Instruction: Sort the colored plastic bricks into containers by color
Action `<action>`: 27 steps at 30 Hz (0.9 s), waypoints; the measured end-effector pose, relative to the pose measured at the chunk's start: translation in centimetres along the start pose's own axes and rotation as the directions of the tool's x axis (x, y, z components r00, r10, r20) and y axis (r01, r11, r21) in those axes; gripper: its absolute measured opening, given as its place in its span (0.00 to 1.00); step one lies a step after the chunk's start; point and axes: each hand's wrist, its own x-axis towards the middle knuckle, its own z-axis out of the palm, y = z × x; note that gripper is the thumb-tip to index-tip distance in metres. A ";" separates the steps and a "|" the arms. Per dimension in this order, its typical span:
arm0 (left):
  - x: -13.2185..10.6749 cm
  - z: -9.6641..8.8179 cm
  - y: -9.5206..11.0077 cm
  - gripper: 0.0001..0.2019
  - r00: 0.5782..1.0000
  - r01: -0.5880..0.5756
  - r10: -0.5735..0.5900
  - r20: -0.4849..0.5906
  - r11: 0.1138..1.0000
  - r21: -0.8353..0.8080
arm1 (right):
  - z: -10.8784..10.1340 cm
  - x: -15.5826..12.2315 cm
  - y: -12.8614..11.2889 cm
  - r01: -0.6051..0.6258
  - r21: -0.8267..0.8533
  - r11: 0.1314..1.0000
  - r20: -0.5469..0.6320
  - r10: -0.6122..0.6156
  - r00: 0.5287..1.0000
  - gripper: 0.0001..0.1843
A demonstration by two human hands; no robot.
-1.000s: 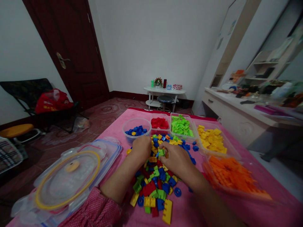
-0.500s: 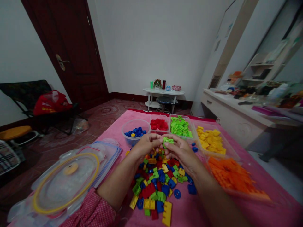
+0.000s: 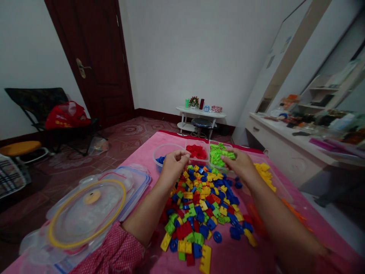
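A heap of mixed red, blue, yellow and green bricks [image 3: 203, 207] lies on the pink tablecloth [image 3: 234, 255]. Behind it stand a round bowl of blue bricks [image 3: 160, 153], a tub of red bricks [image 3: 196, 151] and a tub of green bricks [image 3: 217, 153]. My left hand [image 3: 174, 163] hovers between the bowl and the red tub, fingertips pinched together; what they hold is hidden. My right hand [image 3: 242, 163] reaches over the green tub's right edge, fingers closed on a green brick [image 3: 230, 155].
A tub of yellow bricks [image 3: 265, 174] and orange bricks [image 3: 295, 214] sit on the right, partly behind my right forearm. Stacked clear lids, one with a yellow ring [image 3: 85, 213], lie at the left. A white desk [image 3: 288, 140] stands to the right.
Both hands left the heap, met above it on a green brick, then parted. The right hand carried the brick to the green tub; the left moved back toward the blue bowl.
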 end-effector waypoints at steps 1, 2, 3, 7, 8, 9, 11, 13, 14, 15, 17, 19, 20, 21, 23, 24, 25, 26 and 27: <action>0.1 -0.1 0.3 0.11 1.000 -0.004 0.003 -0.021 1.000 -0.015 | -0.2 0.7 0.0 0.043 -0.119 0.992 -0.077 -0.052 0.996 0.24; 0.1 -0.3 0.6 0.11 0.999 -0.008 0.007 -0.036 1.000 -0.025 | -0.2 1.1 -0.1 0.071 -0.233 0.970 -0.132 -0.104 0.986 0.26; 0.1 -0.5 1.0 0.12 0.999 -0.015 0.013 -0.051 0.999 -0.034 | 0.1 1.1 -0.4 0.085 -0.325 0.942 -0.160 -0.143 0.977 0.28; -0.1 -1.6 2.7 0.13 0.992 -0.061 0.054 -0.114 0.997 -0.054 | 3.8 -2.7 -3.1 0.273 -0.375 0.886 0.027 -0.283 0.959 0.24; -0.1 -1.9 3.1 0.13 0.990 -0.073 0.065 -0.127 0.996 -0.055 | 5.1 -4.4 -4.1 0.378 -0.297 0.877 0.127 -0.356 0.926 0.20; -0.2 -2.2 3.4 0.13 0.988 -0.084 0.076 -0.138 0.995 -0.055 | 6.3 -6.4 -5.1 0.483 -0.196 0.853 0.240 -0.436 0.868 0.19; -0.2 -2.8 3.9 0.14 0.984 -0.106 0.097 -0.152 0.993 -0.048 | 8.3 -10.3 -6.8 0.617 -0.033 0.786 0.392 -0.558 0.731 0.22; -0.2 -3.2 4.3 0.14 0.979 -0.127 0.120 -0.165 0.991 -0.032 | 9.6 -13.5 -7.7 0.721 0.067 0.690 0.520 -0.641 0.565 0.29; -0.2 -3.4 4.3 0.13 0.977 -0.137 0.132 -0.167 0.990 -0.018 | 10.0 -14.7 -7.9 0.758 0.096 0.646 0.564 -0.662 0.493 0.29; -0.2 -3.5 4.4 0.13 0.976 -0.143 0.142 -0.162 0.990 0.002 | 10.4 -15.6 -7.8 0.786 0.112 0.608 0.601 -0.671 0.434 0.27; 0.0 -3.5 4.2 0.11 0.978 -0.149 0.155 -0.138 0.988 0.049 | 10.7 -16.4 -7.3 0.817 0.100 0.568 0.645 -0.663 0.381 0.22; 0.2 -3.4 3.7 0.10 0.979 -0.162 0.171 -0.107 0.983 0.091 | 10.7 -16.0 -6.6 0.815 0.041 0.578 0.649 -0.635 0.418 0.16; 0.3 -3.3 3.4 0.09 0.979 -0.170 0.180 -0.090 0.979 0.109 | 10.6 -15.6 -6.2 0.803 0.006 0.596 0.638 -0.620 0.456 0.13; 0.4 -3.2 3.1 0.09 0.979 -0.179 0.189 -0.070 0.976 0.126 | 10.4 -15.0 -5.8 0.785 -0.031 0.619 0.619 -0.605 0.501 0.11; 0.6 -2.8 2.3 0.09 0.979 -0.194 0.201 -0.023 0.967 0.164 | 9.6 -13.6 -5.0 0.734 -0.107 0.670 0.556 -0.572 0.603 0.10; 0.6 -2.7 2.0 0.09 0.980 -0.198 0.201 0.003 0.963 0.183 | 9.1 -12.9 -4.5 0.705 -0.144 0.694 0.519 -0.554 0.651 0.11; 0.6 -2.5 1.6 0.09 0.980 -0.200 0.199 0.027 0.958 0.204 | 8.5 -12.1 -4.0 0.674 -0.180 0.716 0.483 -0.533 0.695 0.12; 0.6 -2.3 1.2 0.09 0.979 -0.202 0.196 0.046 0.953 0.228 | 7.8 -11.2 -3.4 0.642 -0.211 0.737 0.450 -0.510 0.733 0.12; 0.6 -2.1 0.8 0.09 0.979 -0.204 0.193 0.066 0.945 0.256 | 7.1 -10.4 -2.8 0.610 -0.237 0.756 0.425 -0.485 0.765 0.12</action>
